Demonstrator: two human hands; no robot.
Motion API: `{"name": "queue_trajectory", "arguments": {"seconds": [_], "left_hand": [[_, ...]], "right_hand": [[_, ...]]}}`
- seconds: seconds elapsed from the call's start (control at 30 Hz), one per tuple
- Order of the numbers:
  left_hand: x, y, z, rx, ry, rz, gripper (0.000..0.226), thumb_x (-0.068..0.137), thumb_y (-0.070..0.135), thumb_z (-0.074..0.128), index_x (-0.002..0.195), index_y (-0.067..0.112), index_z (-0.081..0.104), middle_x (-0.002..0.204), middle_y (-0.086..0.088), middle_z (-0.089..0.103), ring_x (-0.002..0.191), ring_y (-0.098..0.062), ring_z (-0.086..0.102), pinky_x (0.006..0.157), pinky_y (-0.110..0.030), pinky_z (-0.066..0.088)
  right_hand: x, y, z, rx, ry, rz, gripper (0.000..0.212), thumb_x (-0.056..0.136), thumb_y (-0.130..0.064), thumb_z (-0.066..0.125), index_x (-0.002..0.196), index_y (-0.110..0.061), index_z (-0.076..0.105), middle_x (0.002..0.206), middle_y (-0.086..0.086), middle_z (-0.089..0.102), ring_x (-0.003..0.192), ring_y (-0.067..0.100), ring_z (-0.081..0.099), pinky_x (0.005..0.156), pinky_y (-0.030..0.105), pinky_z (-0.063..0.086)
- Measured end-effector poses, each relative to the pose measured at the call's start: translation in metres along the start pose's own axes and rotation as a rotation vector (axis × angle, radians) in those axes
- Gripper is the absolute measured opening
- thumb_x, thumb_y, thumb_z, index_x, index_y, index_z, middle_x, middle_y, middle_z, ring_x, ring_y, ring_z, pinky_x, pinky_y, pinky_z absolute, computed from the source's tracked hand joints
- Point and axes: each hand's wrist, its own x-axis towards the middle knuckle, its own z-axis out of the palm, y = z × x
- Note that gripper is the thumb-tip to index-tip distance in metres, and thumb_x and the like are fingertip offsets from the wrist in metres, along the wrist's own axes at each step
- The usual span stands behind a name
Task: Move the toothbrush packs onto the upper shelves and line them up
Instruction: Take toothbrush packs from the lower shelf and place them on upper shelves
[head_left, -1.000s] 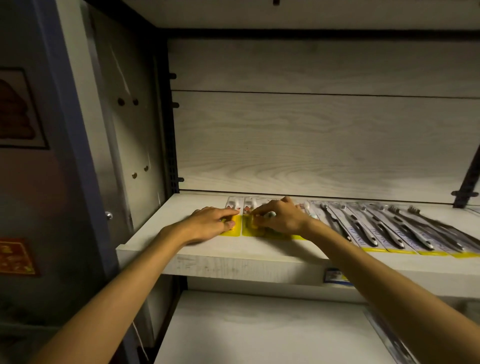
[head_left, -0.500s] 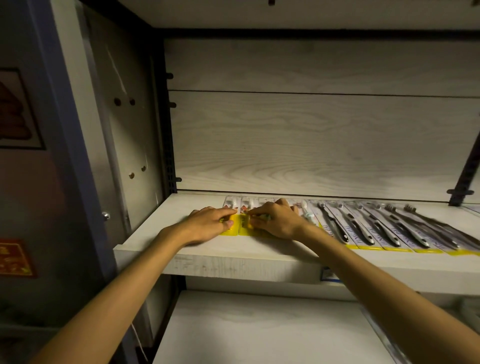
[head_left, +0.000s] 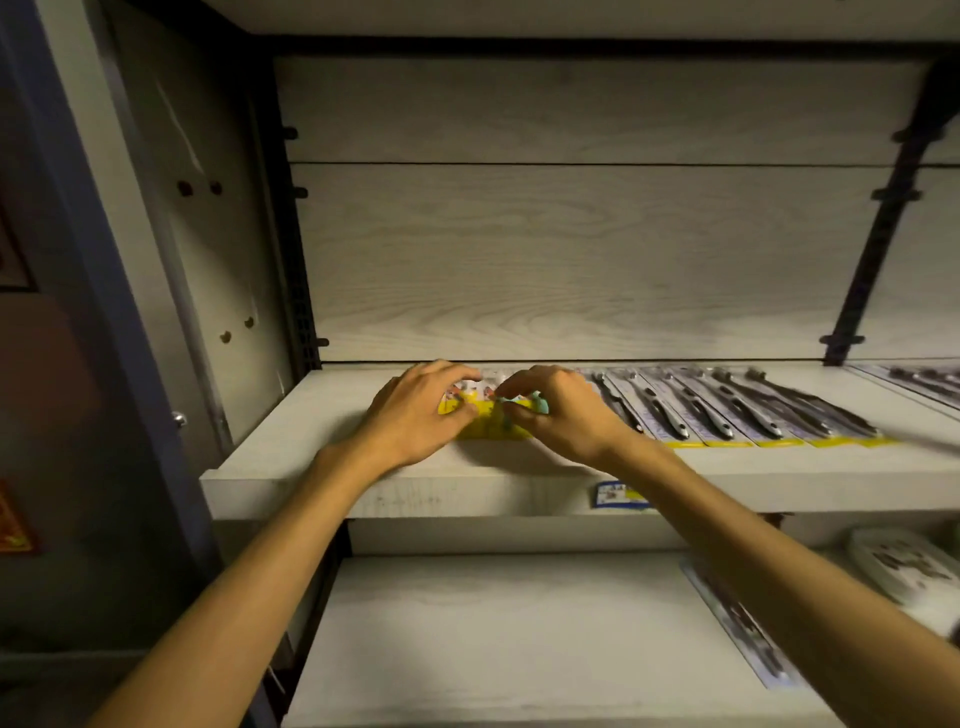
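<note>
Both my hands are on the upper shelf (head_left: 291, 457), over a small group of yellow-backed toothbrush packs (head_left: 488, 421). My left hand (head_left: 415, 415) lies on the left side of these packs with its fingers curled over their top. My right hand (head_left: 561, 410) pinches them from the right, fingertips meeting near the middle. Most of these packs is hidden under my hands. To the right, several packs with dark toothbrushes (head_left: 727, 410) lie side by side in a slanted row on the same shelf.
A lower shelf (head_left: 467, 623) sits below, with one toothbrush pack (head_left: 737, 623) lying at its right and a white oval box (head_left: 898, 566) beyond it. A price tag (head_left: 615, 493) is stuck on the upper shelf's front edge. A side panel stands at left.
Both hands have slid further back on the shelf and closed together over the yellow packs. The view has shifted, showing more of the lower shelf.
</note>
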Motion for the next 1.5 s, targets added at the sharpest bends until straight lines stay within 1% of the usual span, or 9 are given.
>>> {"name": "queue_trajectory", "arguments": {"seconds": [0.13,0.27,0.33,0.4,0.53,0.83,1.07,1.2,1.5], "left_hand": [[-0.018,0.034,0.009,-0.060,0.091,0.128,0.036,0.084,0.039,0.057,0.118,0.031,0.064,0.121,0.011,0.063,0.112,-0.013,0.056,0.095,-0.036,0.047],[-0.033,0.076,0.022,-0.111,0.135,0.163,0.028,0.087,0.032,0.060,0.113,0.025,0.067,0.115,0.009,0.066,0.104,-0.012,0.059,0.090,-0.024,0.041],[-0.038,0.100,0.032,-0.116,0.148,0.162,0.028,0.086,0.033,0.060,0.111,0.025,0.068,0.111,0.008,0.066,0.100,-0.012,0.059,0.090,-0.028,0.045],[-0.044,0.124,0.045,-0.122,0.162,0.157,0.026,0.085,0.033,0.060,0.108,0.025,0.068,0.105,0.009,0.065,0.097,-0.011,0.059,0.088,-0.033,0.048],[-0.053,0.179,0.078,-0.129,0.173,0.134,0.022,0.086,0.032,0.061,0.107,0.028,0.068,0.106,0.010,0.064,0.096,-0.009,0.059,0.085,-0.034,0.049],[-0.071,0.269,0.172,-0.156,0.094,0.040,0.022,0.091,0.027,0.065,0.112,0.027,0.066,0.110,0.011,0.062,0.099,-0.009,0.057,0.088,-0.034,0.051],[-0.072,0.275,0.238,-0.157,-0.064,-0.077,0.022,0.093,0.029,0.064,0.114,0.029,0.065,0.115,0.012,0.062,0.105,-0.010,0.058,0.090,-0.038,0.052],[-0.065,0.267,0.279,-0.151,-0.089,-0.134,0.022,0.093,0.028,0.063,0.114,0.028,0.066,0.114,0.010,0.063,0.103,-0.013,0.060,0.086,-0.033,0.051],[-0.048,0.247,0.355,-0.145,-0.176,-0.227,0.023,0.093,0.032,0.061,0.115,0.025,0.066,0.116,0.008,0.063,0.099,-0.013,0.060,0.079,-0.030,0.050]], "right_hand": [[-0.039,0.000,-0.019,0.059,0.082,-0.012,0.015,0.088,-0.014,0.068,0.101,-0.014,0.076,0.097,0.001,0.074,0.083,0.012,0.065,0.075,0.025,0.048],[-0.079,0.012,-0.042,0.111,0.062,0.004,0.015,0.091,-0.013,0.066,0.102,-0.013,0.075,0.100,0.000,0.072,0.086,0.010,0.065,0.076,0.017,0.048],[-0.099,0.023,-0.056,0.148,0.086,0.011,0.016,0.090,-0.010,0.065,0.103,-0.012,0.075,0.101,-0.001,0.073,0.088,0.007,0.065,0.079,0.016,0.050],[-0.119,0.036,-0.071,0.189,0.110,0.009,0.016,0.090,-0.008,0.065,0.101,-0.013,0.075,0.099,-0.002,0.074,0.088,0.007,0.067,0.081,0.022,0.053],[-0.164,0.066,-0.099,0.248,0.107,0.012,0.016,0.090,-0.007,0.064,0.098,-0.016,0.075,0.098,-0.004,0.074,0.089,0.007,0.068,0.082,0.025,0.055],[-0.265,0.153,-0.134,0.254,-0.053,0.066,0.017,0.093,-0.016,0.065,0.106,-0.019,0.075,0.104,-0.008,0.073,0.094,0.004,0.067,0.080,0.023,0.054],[-0.310,0.222,-0.110,0.126,-0.152,0.163,0.024,0.093,-0.026,0.062,0.116,-0.022,0.069,0.113,-0.004,0.070,0.098,0.010,0.066,0.083,0.032,0.056],[-0.327,0.258,-0.087,0.094,-0.168,0.286,0.030,0.093,-0.029,0.062,0.123,-0.024,0.064,0.115,-0.004,0.069,0.101,0.014,0.065,0.083,0.038,0.057],[-0.345,0.312,-0.031,0.023,-0.209,0.550,0.039,0.093,-0.030,0.066,0.131,-0.022,0.059,0.124,0.000,0.065,0.102,0.018,0.065,0.082,0.029,0.052]]}}
